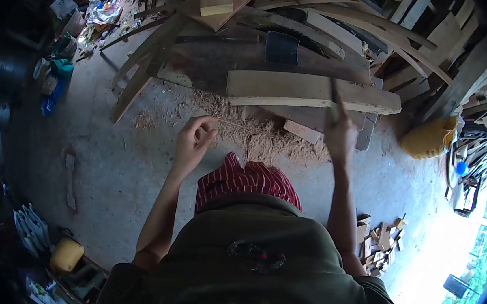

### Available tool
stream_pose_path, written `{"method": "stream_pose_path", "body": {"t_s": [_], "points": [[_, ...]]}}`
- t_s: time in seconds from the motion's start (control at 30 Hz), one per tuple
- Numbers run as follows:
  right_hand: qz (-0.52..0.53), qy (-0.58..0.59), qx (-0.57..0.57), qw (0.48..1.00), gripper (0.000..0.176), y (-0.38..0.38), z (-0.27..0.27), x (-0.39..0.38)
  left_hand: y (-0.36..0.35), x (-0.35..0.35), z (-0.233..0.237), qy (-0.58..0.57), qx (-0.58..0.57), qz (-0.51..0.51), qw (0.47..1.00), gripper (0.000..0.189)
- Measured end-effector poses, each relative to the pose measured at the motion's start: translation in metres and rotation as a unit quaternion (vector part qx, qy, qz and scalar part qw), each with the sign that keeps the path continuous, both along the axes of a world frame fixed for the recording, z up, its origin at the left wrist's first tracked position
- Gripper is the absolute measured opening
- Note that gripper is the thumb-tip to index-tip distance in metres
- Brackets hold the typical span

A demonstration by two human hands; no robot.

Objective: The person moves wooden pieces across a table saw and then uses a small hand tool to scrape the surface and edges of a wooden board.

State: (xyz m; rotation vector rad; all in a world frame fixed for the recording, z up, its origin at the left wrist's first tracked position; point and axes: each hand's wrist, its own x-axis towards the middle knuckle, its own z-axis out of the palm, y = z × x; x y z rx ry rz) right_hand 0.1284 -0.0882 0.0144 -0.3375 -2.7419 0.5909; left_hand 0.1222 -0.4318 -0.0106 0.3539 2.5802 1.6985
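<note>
A long pale plank (pixel 283 89) lies across the dark work board in front of me. My right hand (pixel 340 136) is closed around a dark, narrow, blade-like tool (pixel 334 90), blurred, which stands up over the right half of the plank. To the left, my left hand (pixel 194 140) is raised above the floor, its fingers curled. A thin light stick (pixel 230 123) runs out from its fingertips toward the shavings. Below the plank's right part, close to my right hand, rests a short wood block (pixel 302 131).
Wood shavings (pixel 262 139) cover the floor between my knees and the board. A dark square piece (pixel 282 48) lies beyond the plank, with stacked curved boards (pixel 348 16) behind. On the right are a yellow sack (pixel 429 138) and small offcuts (pixel 383 239).
</note>
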Motion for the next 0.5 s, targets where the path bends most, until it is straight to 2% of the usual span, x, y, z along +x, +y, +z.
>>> {"method": "stream_pose_path", "body": {"t_s": [0.03,0.07,0.1,0.13,0.17,0.2,0.23,0.3,0.37,0.43,0.47,0.5], "points": [[-0.029,0.04,0.016,0.999,0.046,0.016,-0.017,0.002,-0.004,-0.001,-0.004,-0.019,-0.016,0.017,1.0,0.028],[-0.085,-0.086,-0.019,0.993,0.047,-0.009,0.005,0.004,-0.003,-0.004,-0.009,-0.019,-0.016,0.014,1.0,0.028],[-0.014,0.018,0.064,0.998,0.046,-0.018,-0.034,0.002,-0.002,-0.008,-0.014,-0.033,-0.005,0.029,0.999,0.036],[0.038,0.02,0.061,0.997,0.048,-0.054,-0.021,-0.001,-0.001,-0.012,-0.02,-0.048,0.005,0.044,0.998,0.045],[0.089,0.029,0.072,0.993,0.051,-0.081,-0.032,-0.007,0.004,-0.017,-0.027,-0.048,0.002,0.041,0.998,0.045],[0.117,-0.045,0.024,0.992,0.053,-0.111,-0.022,-0.009,0.01,-0.025,-0.033,-0.025,0.006,0.046,0.999,0.054],[0.168,0.027,-0.034,0.985,0.053,-0.128,-0.018,-0.009,0.016,-0.031,-0.035,-0.001,0.011,0.048,0.999,0.064],[0.159,-0.082,-0.009,0.984,0.053,-0.116,0.01,-0.012,0.025,-0.04,-0.032,0.007,-0.01,0.025,1.0,0.07],[0.05,-0.027,-0.03,0.998,0.049,-0.063,0.012,-0.015,0.026,-0.046,-0.032,0.01,-0.028,0.011,1.0,0.075],[-0.059,-0.105,-0.014,0.993,0.045,-0.009,0.02,-0.02,0.027,-0.046,-0.034,-0.001,-0.047,0.021,0.999,0.08],[-0.065,-0.107,-0.013,0.992,0.045,-0.011,0.022,-0.023,0.028,-0.045,-0.035,-0.003,-0.046,0.015,0.999,0.08],[-0.01,-0.104,0.003,0.995,0.043,-0.018,0.023,-0.029,0.031,-0.046,-0.035,-0.028,-0.027,0.039,0.998,0.078]]}}
